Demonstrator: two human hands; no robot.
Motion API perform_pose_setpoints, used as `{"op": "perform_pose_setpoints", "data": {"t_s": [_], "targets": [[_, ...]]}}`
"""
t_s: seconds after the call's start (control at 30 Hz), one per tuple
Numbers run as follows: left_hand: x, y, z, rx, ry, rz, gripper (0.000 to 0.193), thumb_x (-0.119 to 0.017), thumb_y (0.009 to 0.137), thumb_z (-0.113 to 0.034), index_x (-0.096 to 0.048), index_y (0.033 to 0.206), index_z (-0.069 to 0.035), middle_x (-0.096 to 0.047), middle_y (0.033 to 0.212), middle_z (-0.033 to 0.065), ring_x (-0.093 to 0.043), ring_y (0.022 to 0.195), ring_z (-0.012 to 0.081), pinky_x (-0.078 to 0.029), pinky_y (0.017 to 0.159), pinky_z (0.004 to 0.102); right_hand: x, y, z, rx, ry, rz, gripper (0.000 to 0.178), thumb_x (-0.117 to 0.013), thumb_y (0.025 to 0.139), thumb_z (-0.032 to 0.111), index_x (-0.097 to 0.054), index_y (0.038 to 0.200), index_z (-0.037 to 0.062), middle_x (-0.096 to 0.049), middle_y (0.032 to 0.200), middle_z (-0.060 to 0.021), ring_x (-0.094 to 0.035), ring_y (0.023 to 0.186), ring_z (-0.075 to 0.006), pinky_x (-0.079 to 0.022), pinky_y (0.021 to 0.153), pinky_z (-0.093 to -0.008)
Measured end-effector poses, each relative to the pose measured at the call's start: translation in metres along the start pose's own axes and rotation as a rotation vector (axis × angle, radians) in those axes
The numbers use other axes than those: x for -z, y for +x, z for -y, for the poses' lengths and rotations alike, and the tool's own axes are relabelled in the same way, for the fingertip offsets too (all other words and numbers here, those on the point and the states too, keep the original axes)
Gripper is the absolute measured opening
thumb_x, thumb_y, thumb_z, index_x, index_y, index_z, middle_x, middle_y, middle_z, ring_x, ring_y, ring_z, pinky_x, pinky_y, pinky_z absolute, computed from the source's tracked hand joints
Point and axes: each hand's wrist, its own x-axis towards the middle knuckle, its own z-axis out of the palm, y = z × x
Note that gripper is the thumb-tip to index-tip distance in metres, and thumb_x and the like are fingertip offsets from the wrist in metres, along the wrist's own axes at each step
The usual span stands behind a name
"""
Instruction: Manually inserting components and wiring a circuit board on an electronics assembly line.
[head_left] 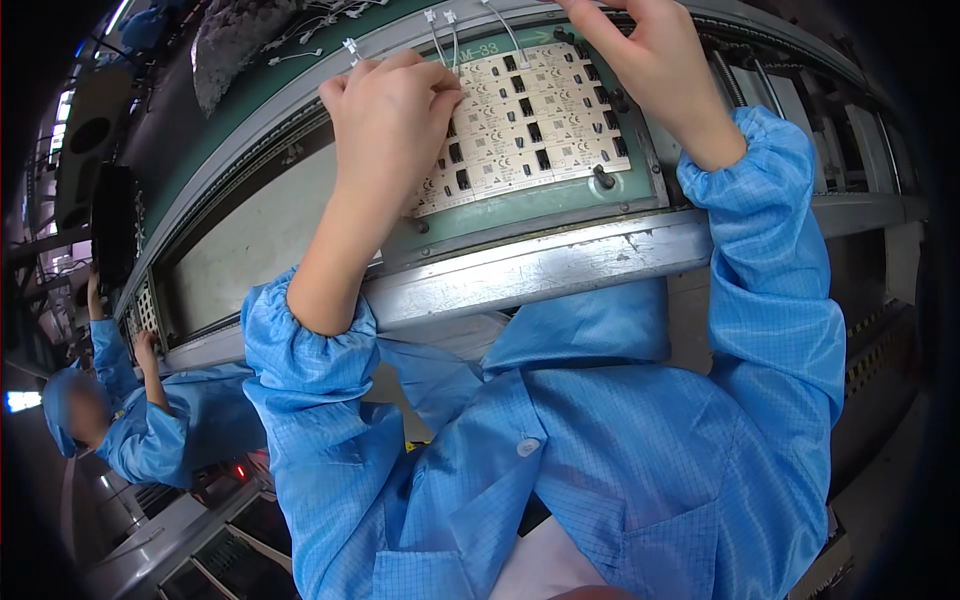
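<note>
A cream-coloured panel of circuit boards [500, 178] with rows of black components lies on a green fixture plate [480, 226]. My left hand [395, 120] is over the panel's left edge, thumb and fingers pinched together; what they hold, if anything, is hidden. At the panel's far edge, thin white leads with small connectors [450, 20] stick out, and one lead [521, 60] reaches onto the panel. My right hand [650, 60] is beyond the panel's far right corner, fingers drawn together, the fingertips cut off by the picture's top edge.
A metal rail [540, 272] runs along the near side of the fixture. Black pins [603, 178] stand around the panel. More white connector leads [300, 55] lie on the green surface beside a grey crumpled bag [235, 45]. A co-worker in blue [150, 435] works at the far left.
</note>
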Motion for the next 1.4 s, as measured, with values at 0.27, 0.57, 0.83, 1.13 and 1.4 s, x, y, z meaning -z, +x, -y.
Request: {"op": "perform_pose_setpoints", "data": {"t_s": [0.27, 0.57, 0.83, 1.13, 1.4], "targets": [[0.013, 0.004, -0.001, 0.154, -0.052, 0.156, 0.012, -0.074, 0.086, -0.022, -0.082, 0.090, -0.015, -0.072, 0.094, 0.0006, -0.063, 0.097, 0.0288, -0.039, 0.090, 0.0479, -0.002, -0.002, -0.009, 0.103, 0.064, -0.026, 0.014, -0.063, 0.099, 0.009, -0.059, 0.105, -0.0033, -0.072, 0.093, -0.0132, -0.074, 0.091, -0.0193, -0.054, 0.075, -0.0306], [0.015, 0.003, -0.002, 0.197, -0.071, 0.182, 0.013, -0.075, 0.085, -0.024, -0.082, 0.091, -0.014, -0.071, 0.098, 0.0009, -0.060, 0.102, 0.0296, -0.039, 0.088, 0.0487, 0.002, 0.002, 0.009, 0.050, 0.025, -0.005, 0.015, -0.065, 0.098, 0.010, -0.060, 0.102, -0.0037, -0.071, 0.087, -0.0142, -0.072, 0.084, -0.0187, -0.053, 0.071, -0.0315], [0.002, -0.016, -0.014, 0.060, 0.076, -0.038, 0.010, -0.074, 0.083, -0.019, -0.082, 0.089, -0.015, -0.069, 0.097, -0.0007, -0.058, 0.106, 0.0272, -0.037, 0.092, 0.0459, 0.000, -0.001, 0.003, 0.041, -0.100, -0.034, 0.013, -0.067, 0.095, 0.008, -0.064, 0.098, -0.0041, -0.070, 0.084, -0.0140, -0.071, 0.081, -0.0197, -0.053, 0.071, -0.0319], [0.006, -0.018, 0.004, 0.026, -0.092, 0.005, 0.017, -0.068, 0.083, -0.010, -0.082, 0.090, -0.015, -0.069, 0.106, -0.0027, -0.055, 0.114, 0.0263, -0.038, 0.096, 0.0463, -0.002, 0.001, -0.006, 0.014, -0.067, -0.037, 0.015, -0.068, 0.094, 0.008, -0.064, 0.100, -0.0046, -0.072, 0.087, -0.0137, -0.074, 0.085, -0.0191, -0.055, 0.074, -0.0305], [0.008, -0.028, -0.028, -0.118, 0.242, 0.022, 0.014, -0.069, 0.084, -0.012, -0.077, 0.094, -0.009, -0.067, 0.108, 0.0006, -0.056, 0.117, 0.0274, -0.040, 0.093, 0.0467, 0.003, -0.004, 0.000, -0.043, -0.194, 0.033, 0.018, -0.064, 0.099, 0.012, -0.065, 0.109, -0.0020, -0.076, 0.102, -0.0159, -0.074, 0.097, -0.0209, -0.054, 0.084, -0.0306]]}}
